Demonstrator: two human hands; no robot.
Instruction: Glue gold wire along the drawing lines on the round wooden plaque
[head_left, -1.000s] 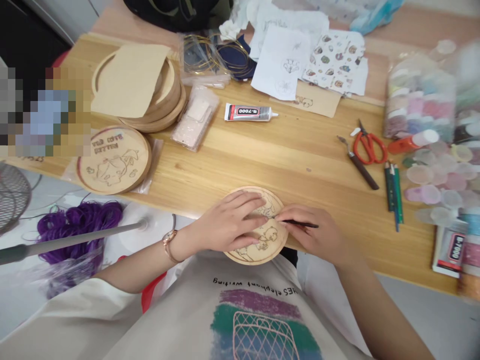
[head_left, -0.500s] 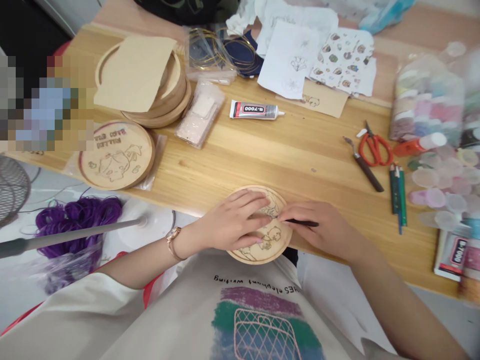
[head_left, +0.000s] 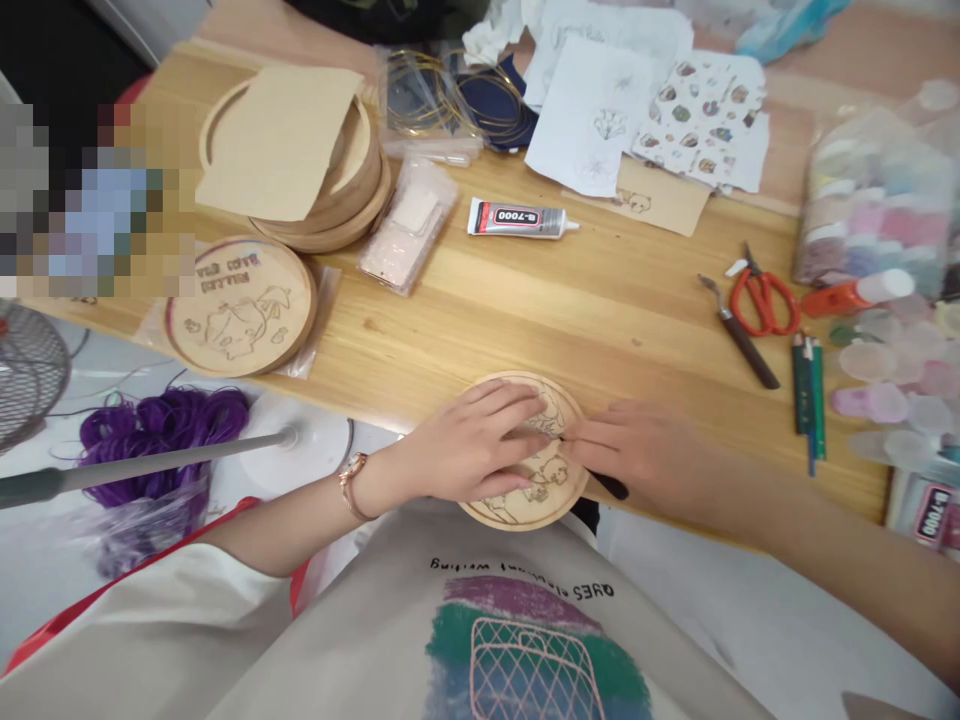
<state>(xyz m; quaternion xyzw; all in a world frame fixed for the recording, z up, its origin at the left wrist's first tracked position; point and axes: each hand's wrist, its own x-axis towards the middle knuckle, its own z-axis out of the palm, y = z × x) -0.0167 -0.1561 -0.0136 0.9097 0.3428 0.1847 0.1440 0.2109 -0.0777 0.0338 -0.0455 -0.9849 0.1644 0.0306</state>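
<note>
A round wooden disc [head_left: 551, 498] with drawn animal outlines lies at the near edge of the wooden table [head_left: 525, 310]. My left hand [head_left: 469, 445] lies flat on the disc, fingers stretched out, a watch on its wrist. My right hand [head_left: 645, 450], blurred by motion, is closed on a thin black pen [head_left: 611, 487] whose tip meets the disc's right side.
At the left lie another drawn disc [head_left: 240, 305] and a stack of wooden rounds [head_left: 315, 170] under a paper sheet. A glue tube [head_left: 521, 218], a packet [head_left: 409, 235], papers [head_left: 645, 110], red scissors [head_left: 761, 300], a dark tool [head_left: 739, 330], pencils [head_left: 808, 395] and pastel caps [head_left: 892, 370] fill the rest.
My right hand has turned, so the pen now points down toward me instead of out to the right. The view has drifted a little. My left hand stays on the disc.
</note>
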